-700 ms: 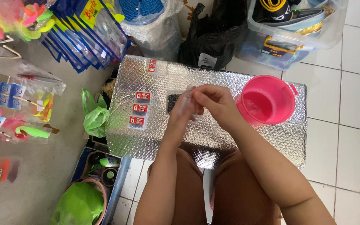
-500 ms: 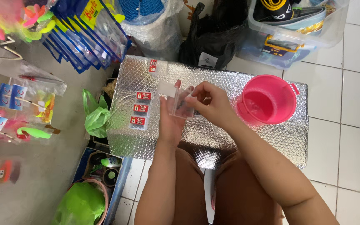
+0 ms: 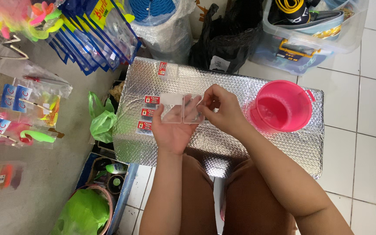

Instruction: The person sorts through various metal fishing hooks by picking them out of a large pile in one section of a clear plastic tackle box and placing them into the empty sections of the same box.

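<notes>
A small clear plastic hinged case (image 3: 177, 109) lies spread open on the palm of my left hand (image 3: 173, 126), above a box wrapped in silver bubble foil (image 3: 240, 143). My right hand (image 3: 219, 109) pinches the right half of the case with its fingertips. On the foil, just left of my hands, sit three small clear cases with red labels (image 3: 146, 114), and one more (image 3: 162, 68) lies near the far edge. A pink plastic bucket (image 3: 281, 106) stands on the foil to the right of my hands.
Packets of bright fishing lures (image 3: 22, 113) hang on the left. Blue packets (image 3: 96, 30), a black plastic bag (image 3: 227, 35) and a clear storage bin (image 3: 310, 26) stand behind the box. Green bags (image 3: 101, 119) lie lower left. White floor tiles (image 3: 362, 130) lie at right.
Both hands were clasped together over the foil; now my left palm faces up with the clear case spread open on it, and my right fingers hold its right half.
</notes>
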